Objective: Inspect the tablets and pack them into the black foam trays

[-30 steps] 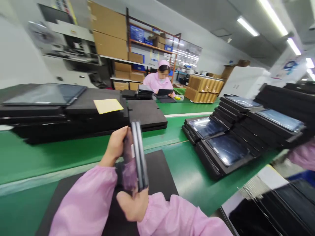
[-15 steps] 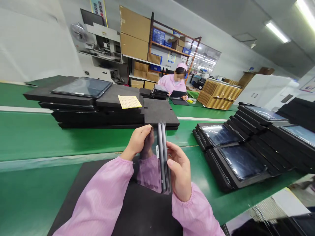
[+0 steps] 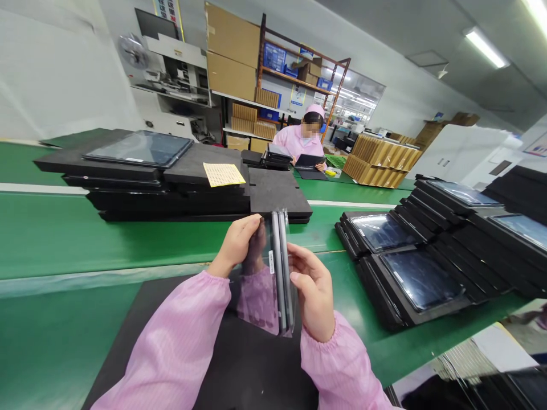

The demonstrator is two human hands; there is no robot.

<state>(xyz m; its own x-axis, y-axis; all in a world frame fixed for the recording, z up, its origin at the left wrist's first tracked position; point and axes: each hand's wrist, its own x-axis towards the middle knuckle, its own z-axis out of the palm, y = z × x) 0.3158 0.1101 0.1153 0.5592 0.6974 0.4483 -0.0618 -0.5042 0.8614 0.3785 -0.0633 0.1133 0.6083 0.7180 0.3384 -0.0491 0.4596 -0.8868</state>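
My left hand (image 3: 240, 242) grips the far left edge of two tablets (image 3: 282, 273) held upright, edge toward me, with clear film about them. The glossy front of the left one mirrors my hand and pink sleeve, and a small white label (image 3: 271, 262) sits near its edge. On the other side, my right hand (image 3: 314, 290) is closed with thumb and fingers against the right tablet's film; the fingertips are partly hidden. Below both hands lies a black foam mat (image 3: 252, 364).
Stacked black foam trays (image 3: 192, 196) stand at the far left, with a tablet (image 3: 141, 149) and a yellow-edged sticker sheet (image 3: 223, 175) on top. More trays with tablets (image 3: 421, 279) are at the right. A co-worker (image 3: 299, 139) in pink sits across the green bench (image 3: 43, 239).
The view has shifted slightly. The tablets stay upright between my hands, and my right hand has moved a little away from the left one. My left hand keeps its hold.
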